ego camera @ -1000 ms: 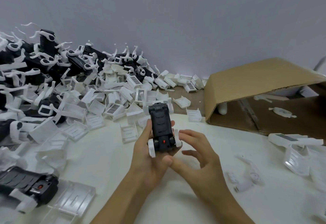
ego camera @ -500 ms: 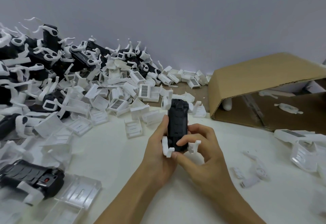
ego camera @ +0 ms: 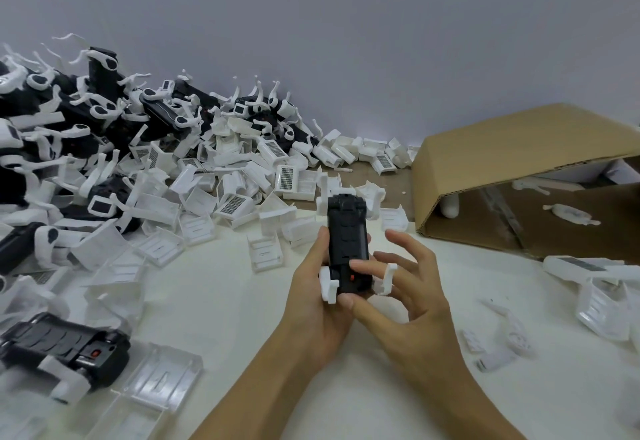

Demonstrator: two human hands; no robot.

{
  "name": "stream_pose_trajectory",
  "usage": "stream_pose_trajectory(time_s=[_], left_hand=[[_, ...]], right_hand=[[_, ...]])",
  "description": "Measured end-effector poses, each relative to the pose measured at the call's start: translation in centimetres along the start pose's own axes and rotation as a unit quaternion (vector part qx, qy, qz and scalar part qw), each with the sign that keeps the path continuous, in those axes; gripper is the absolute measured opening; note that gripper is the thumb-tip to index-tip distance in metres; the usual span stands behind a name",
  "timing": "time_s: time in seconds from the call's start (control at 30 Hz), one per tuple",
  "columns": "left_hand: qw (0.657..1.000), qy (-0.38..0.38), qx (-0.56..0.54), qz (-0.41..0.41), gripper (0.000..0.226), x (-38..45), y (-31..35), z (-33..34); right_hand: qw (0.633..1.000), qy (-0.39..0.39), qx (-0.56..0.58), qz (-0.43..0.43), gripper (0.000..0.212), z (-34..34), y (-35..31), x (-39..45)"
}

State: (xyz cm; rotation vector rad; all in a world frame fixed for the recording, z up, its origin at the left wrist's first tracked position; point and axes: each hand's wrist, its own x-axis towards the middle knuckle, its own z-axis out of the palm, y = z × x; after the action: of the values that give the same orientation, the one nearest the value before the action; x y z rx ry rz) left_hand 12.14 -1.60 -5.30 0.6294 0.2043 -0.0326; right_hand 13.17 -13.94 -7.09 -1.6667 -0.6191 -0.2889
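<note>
A black toy body (ego camera: 347, 238) with white clip-like arms at its near end is held upright above the white table (ego camera: 221, 304). My left hand (ego camera: 315, 297) grips it from the left and underneath, thumb along its side. My right hand (ego camera: 405, 297) pinches its lower end, with the thumb under the near edge and the index finger across the face just above a small red dot. The other right fingers are spread out to the right. A white arm (ego camera: 388, 278) of the toy sticks out between those fingers.
A large heap of white plastic shells and black bodies (ego camera: 145, 169) fills the left and back. Another black body (ego camera: 65, 346) lies at the near left beside clear trays (ego camera: 162, 377). An open cardboard box (ego camera: 526, 176) lies on its side at right. Small white parts (ego camera: 502, 342) are scattered at right.
The toy body has stayed in both hands and turned slightly. My right fingers, curled over its lower end half a second ago, have spread apart, leaving the index finger and thumb on it.
</note>
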Motion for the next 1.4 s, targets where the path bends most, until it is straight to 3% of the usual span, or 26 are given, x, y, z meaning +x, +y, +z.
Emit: stream_pose_trajectory(time_s=[0.1,0.37,0.53,0.67,0.83,0.97,1.03,1.1,1.17,1.23,1.27,1.3,1.4], left_hand=[[1.000,0.003,0.001,-0.010,0.061,0.0,0.0,-0.1],[1.000,0.000,0.020,-0.006,0.065,0.0,0.1,0.0],[1.000,-0.008,0.005,-0.004,0.069,0.0,0.2,0.1],[1.000,-0.005,-0.007,0.001,0.055,-0.1,0.1,-0.1],[0.993,0.046,0.030,0.106,0.033,0.2,0.3,0.2],[0.917,0.047,0.319,0.236,0.036,-0.6,0.1,0.2],[0.889,0.024,0.382,0.252,0.043,-1.3,0.3,0.6],[0.842,0.085,0.439,0.302,0.040,-1.2,0.7,0.0],[0.739,0.232,0.525,0.352,0.022,-0.5,1.4,-1.4],[0.632,0.325,0.648,0.276,0.030,-0.1,2.1,-2.9],[0.601,0.334,0.689,0.226,0.038,0.2,2.1,-3.7],[0.593,0.331,0.706,0.200,0.039,0.3,2.1,-4.2],[0.639,0.323,0.651,0.252,0.007,0.0,2.1,-3.8]], right_hand=[[1.000,-0.019,0.022,0.001,0.040,0.0,0.1,0.0],[1.000,-0.012,0.027,0.008,0.020,-0.1,0.2,-0.1],[1.000,0.011,-0.002,0.017,0.029,0.0,0.3,-0.1],[0.999,0.006,-0.002,0.041,0.022,0.0,0.0,-0.2],[0.967,0.083,0.184,0.157,0.035,-0.9,-0.3,0.9],[0.963,0.035,0.188,0.190,0.059,-0.8,-0.9,1.0],[0.958,0.032,0.200,0.205,0.053,-0.7,-1.2,0.9],[0.953,0.040,0.214,0.210,0.042,-0.9,-1.3,0.7],[0.949,0.048,0.225,0.214,0.037,-1.0,-1.3,0.8],[0.948,0.055,0.224,0.220,0.039,-1.0,-1.4,1.0],[0.946,0.057,0.226,0.224,0.042,-0.9,-1.4,1.0],[0.944,0.055,0.230,0.231,0.047,-0.8,-1.5,0.9],[0.930,0.037,0.260,0.256,0.055,-1.0,-1.3,0.9]])
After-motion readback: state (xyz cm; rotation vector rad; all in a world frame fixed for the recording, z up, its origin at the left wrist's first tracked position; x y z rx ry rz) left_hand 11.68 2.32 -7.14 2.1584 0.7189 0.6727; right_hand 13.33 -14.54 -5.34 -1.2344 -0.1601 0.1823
